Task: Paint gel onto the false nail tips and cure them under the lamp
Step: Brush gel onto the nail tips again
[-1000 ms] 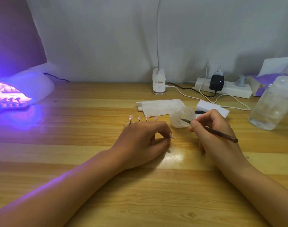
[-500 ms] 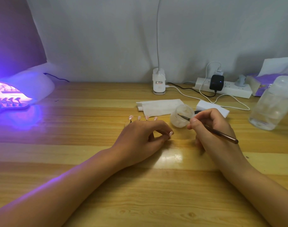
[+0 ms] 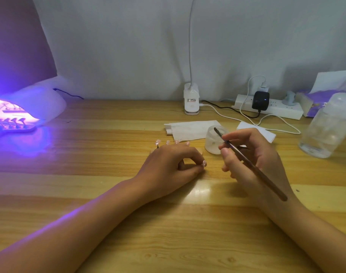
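Beyond the right hand (image 3: pixel 254 154), the brush (image 3: pixel 250 164) it pinches has lifted out to the jar (image 3: pixel 213 144) rim, presumably loaded; left hand (image 3: pixel 174 162) curls over the stand (image 3: pixel 200 151), tips (image 3: pixel 167 142) showing past its knuckles; painting comes next; lamp (image 3: pixel 40 103) glows far left.

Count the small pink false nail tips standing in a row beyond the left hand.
4, in a row just beyond the left hand: leftmost tip, second, third, rightmost. The hand may hide more.
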### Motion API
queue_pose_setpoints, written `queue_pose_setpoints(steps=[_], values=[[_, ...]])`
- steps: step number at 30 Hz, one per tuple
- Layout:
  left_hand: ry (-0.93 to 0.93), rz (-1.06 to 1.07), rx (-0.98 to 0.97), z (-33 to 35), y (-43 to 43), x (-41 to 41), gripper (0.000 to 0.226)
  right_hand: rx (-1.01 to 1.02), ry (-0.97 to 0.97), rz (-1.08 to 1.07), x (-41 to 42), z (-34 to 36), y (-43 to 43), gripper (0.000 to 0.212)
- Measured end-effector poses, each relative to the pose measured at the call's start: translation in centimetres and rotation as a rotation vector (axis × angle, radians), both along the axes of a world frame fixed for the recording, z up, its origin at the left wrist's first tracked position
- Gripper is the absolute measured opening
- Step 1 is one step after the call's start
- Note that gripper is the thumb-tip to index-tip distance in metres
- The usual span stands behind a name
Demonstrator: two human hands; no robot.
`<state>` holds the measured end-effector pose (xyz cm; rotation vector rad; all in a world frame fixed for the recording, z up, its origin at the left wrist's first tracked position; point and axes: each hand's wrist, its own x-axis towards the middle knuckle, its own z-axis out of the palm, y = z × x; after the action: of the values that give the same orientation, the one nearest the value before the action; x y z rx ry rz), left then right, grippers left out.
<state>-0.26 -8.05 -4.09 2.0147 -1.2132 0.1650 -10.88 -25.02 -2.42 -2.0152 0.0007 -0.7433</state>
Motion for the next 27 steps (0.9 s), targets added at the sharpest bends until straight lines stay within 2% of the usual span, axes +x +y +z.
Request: queue_pose_setpoints(steps=[3, 8, 11, 18, 24, 27], values=[[0.027, -0.011, 0.018, 0.17, 0.05, -0.04, 0.009, 0.044, 0.028, 0.036, -0.12, 0.00, 0.59, 0.015], [0.051, -0.013, 0.017, 0.15, -0.11, -0.07, 0.005, 0.334, 0.149, 0.099, 0.12, -0.16, 0.12, 0.007], [0.031, 0.004, 0.010, 0.10, -0.09, 0.05, 0.007, 0.413, 0.206, 0.082, 0.32, -0.23, -0.22, 0.007], [0.031, 0.000, 0.035, 0.35, 0.00, -0.03, 0.009, 0.331, 0.210, 0.102, 0.30, -0.19, 0.04, 0.007], [0.029, 0.018, 0.060, 0.41, 0.13, -0.03, 0.014, 0.289, 0.216, 0.107, 0.13, 0.16, 0.31, 0.020], [0.027, 0.026, 0.074, 0.40, 0.09, 0.03, 0.014, 0.320, 0.238, 0.118, 0.11, 0.02, 0.21, 0.013]])
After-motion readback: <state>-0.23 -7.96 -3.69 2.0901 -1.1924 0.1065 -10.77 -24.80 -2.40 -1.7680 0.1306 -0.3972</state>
